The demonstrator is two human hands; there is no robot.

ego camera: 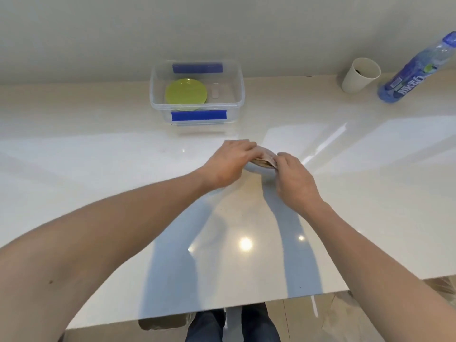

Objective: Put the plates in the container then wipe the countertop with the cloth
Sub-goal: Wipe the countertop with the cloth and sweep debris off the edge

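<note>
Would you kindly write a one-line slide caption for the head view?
Both hands, left and right, bunch the cloth on the countertop; green plate sits in the container.

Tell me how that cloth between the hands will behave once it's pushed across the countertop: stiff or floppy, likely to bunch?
The cloth looks soft and floppy: it is crumpled into a small wad between the left hand and right hand. It probably bunches unless pressed flat. The countertop is glossy with reflections, so the cloth should glide easily.
</note>
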